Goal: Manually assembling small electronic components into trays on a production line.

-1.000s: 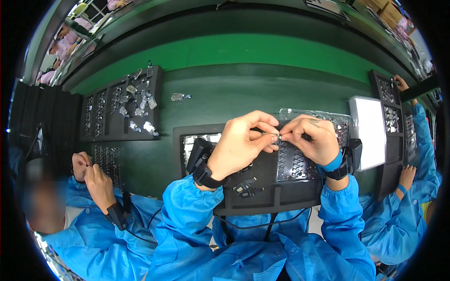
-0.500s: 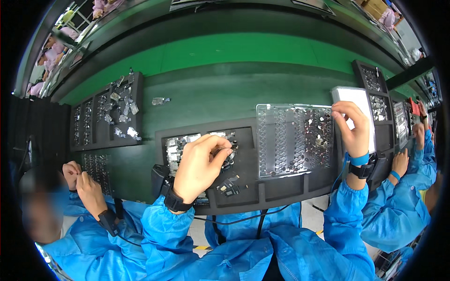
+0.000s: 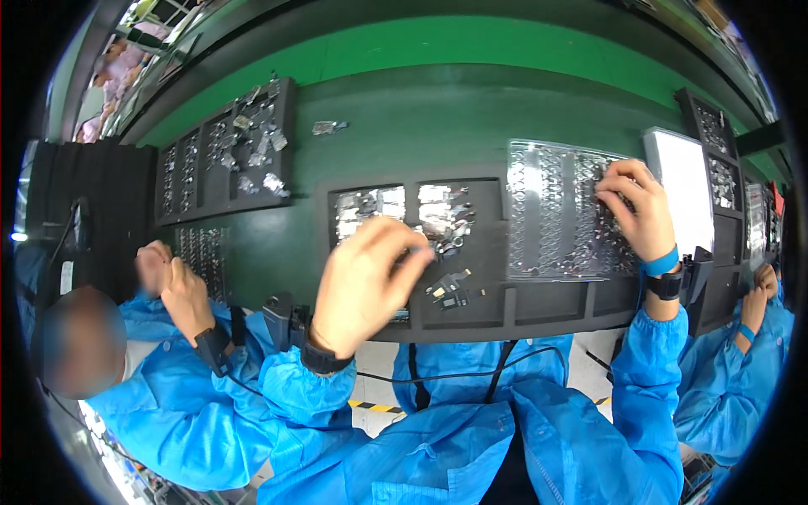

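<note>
My left hand (image 3: 366,282) hangs over the black divided tray (image 3: 526,337), thumb and forefinger pinched; whatever is between them is too small to make out. Behind it, two compartments hold silvery small electronic parts (image 3: 370,206) and more such parts (image 3: 442,210). A dark flat circuit piece (image 3: 450,290) lies in the front compartment below those fingertips. My right hand (image 3: 637,210) is bent over the right side of a clear plastic tray (image 3: 551,210) with rows of small pockets. Its fingertips are drawn together above the pockets, and anything in them is hidden.
A white flat panel (image 3: 680,189) stands right of the clear tray. Far left, another black tray (image 3: 286,168) holds loose metal parts, and a single part (image 3: 328,127) lies on the green table. Co-workers' hands (image 3: 185,295) work at the left and others (image 3: 753,307) at the right.
My right hand has left the clear tray's far right corner and come in over its pockets. My left hand stays pinched over the black tray. The whole view has shifted.
</note>
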Tool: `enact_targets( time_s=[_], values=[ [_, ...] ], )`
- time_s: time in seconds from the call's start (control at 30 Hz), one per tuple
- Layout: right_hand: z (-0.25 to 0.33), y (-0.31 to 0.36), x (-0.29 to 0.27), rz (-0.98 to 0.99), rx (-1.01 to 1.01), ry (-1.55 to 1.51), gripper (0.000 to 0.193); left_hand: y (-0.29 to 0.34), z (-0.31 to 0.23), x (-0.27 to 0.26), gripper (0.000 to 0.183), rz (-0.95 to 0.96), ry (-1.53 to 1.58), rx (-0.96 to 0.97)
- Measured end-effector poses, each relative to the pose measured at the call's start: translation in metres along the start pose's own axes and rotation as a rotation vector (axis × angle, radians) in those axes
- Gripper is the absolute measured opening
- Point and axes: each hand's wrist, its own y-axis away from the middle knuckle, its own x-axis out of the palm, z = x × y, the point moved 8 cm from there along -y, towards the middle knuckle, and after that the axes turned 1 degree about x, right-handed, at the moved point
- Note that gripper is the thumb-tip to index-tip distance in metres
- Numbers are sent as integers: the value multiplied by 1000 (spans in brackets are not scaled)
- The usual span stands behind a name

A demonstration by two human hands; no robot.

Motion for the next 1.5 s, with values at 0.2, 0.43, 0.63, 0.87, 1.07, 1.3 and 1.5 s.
enact_targets(
  time_s=[0.2, 0.43, 0.63, 0.87, 1.07, 1.3, 1.5],
  values=[
    [-1, -2, 7, -1, 23, 17, 9, 39, -25, 31, 23, 113, -245, 70],
    [-15, 5, -13, -96, 124, -160, 11, 47, -29, 46, 21, 178, -201, 76],
    [-12, 6, -18, 2, 20, -84, 17, 26, -29, 29, 14, 196, 189, 0],
    [-5, -8, -11, 71, -19, -22, 19, -46, -7, 10, 16, -39, 489, -92],
    [-6, -7, -4, 83, -8, 19, 23, -89, -6, 32, 13, -61, 671, -132],
    [-16, -10, 3, 91, 52, -12, 16, -87, 11, 50, 11, -156, 645, -94],
    [-11, -6, -10, 19, 175, -208, 12, -85, 2, 57, 8, -128, 587, 3]
  ],
)
